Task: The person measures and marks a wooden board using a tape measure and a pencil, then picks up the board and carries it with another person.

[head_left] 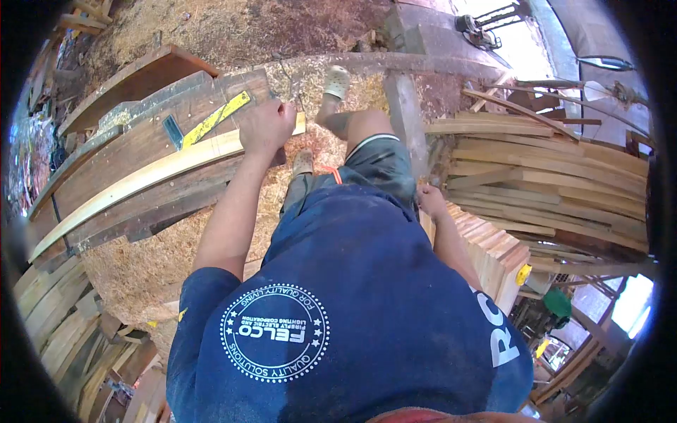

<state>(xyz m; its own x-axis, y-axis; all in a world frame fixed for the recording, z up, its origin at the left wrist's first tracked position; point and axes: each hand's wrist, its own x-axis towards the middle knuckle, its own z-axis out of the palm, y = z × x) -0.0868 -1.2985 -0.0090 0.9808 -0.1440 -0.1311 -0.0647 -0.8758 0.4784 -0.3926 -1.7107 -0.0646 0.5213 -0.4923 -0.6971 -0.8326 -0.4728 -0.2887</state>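
Observation:
My left hand (268, 128) is closed in a fist over the near-right end of a long, pale wooden strip (151, 173). What the fingers hold, if anything, is hidden from above. The strip lies along a dark wooden workbench (92, 185). Beside it on the bench rests a try square with a yellow blade (215, 120) and a dark stock (172, 132). Low at my right side, my right hand (431, 202) has its fingers curled, next to a stack of cut wood pieces (486, 243). Its grip is too small to make out.
Long boards (543, 180) are piled at the right. A thick curved plank (134, 84) stands along the bench's far side. Sawdust (141, 282) covers the ground, with more boards (53, 310) at lower left. A concrete curb (405, 120) runs ahead of my feet.

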